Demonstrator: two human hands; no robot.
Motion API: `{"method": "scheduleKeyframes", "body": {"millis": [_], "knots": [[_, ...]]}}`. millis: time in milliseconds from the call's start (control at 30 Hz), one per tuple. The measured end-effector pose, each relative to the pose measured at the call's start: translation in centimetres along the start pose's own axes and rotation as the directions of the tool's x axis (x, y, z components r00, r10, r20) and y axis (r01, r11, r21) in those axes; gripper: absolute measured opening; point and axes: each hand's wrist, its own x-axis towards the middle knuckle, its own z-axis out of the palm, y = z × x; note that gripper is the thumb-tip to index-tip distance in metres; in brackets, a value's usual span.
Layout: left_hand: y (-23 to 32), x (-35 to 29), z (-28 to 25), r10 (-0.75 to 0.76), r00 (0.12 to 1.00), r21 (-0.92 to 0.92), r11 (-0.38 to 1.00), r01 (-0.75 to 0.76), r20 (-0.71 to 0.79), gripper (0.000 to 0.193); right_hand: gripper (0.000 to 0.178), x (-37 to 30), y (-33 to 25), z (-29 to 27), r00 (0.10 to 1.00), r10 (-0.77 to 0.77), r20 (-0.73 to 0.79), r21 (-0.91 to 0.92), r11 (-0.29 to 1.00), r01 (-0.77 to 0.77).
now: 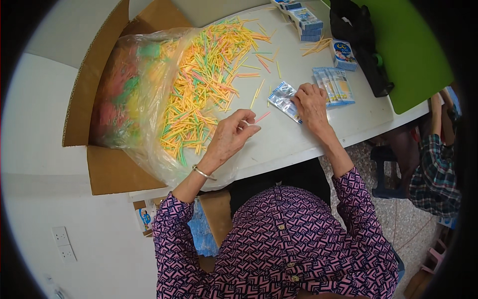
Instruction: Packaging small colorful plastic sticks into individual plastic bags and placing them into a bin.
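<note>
My left hand (233, 133), with a bangle on its wrist, is over the white table beside a heap of thin coloured sticks (201, 79). Its fingers are curled, and a pink stick (263, 117) pokes out from between thumb and fingertips. To the right, my right hand (312, 105) grips the right edge of a small silver-and-blue packet (284, 101), its fingertips partly hidden behind the knuckles. Just past that hand lies a row of filled flat packets (336, 85), overlapping one another. A few loose yellow sticks (257, 93) lie between the heap and the silver packet.
A cardboard box (94, 74) on its side holds a clear plastic bag (149, 94) of sticks spilling rightward. Stacked small boxes (306, 22), an upright box (343, 55), a black bag (354, 35) and a green board (408, 50) stand farther back. Another person's checked sleeve (434, 164) is at right.
</note>
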Motion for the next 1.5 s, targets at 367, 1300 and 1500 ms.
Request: {"method": "scheduleKeyframes", "body": {"millis": [367,1300,1500], "knots": [[-0.9,1.6,0.1,-0.056,0.997,-0.261,0.964,0.042,-0.046,0.019,0.033,-0.5,-7.8,-3.3,0.958,-0.274,-0.081,0.160,0.945,0.284],[-7.5,-5.1,-13.0,0.168,0.984,0.955,0.295,0.015,-0.067,0.049,0.018,-1.6,-14.6,1.0,0.877,-0.350,0.330,0.848,0.517,-0.113],[-9.3,-4.4,-12.7,0.270,0.963,0.960,0.267,-0.081,0.006,0.044,0.018,-2.3,-14.8,3.3,0.803,-0.462,0.375,0.861,0.495,-0.117]]}}
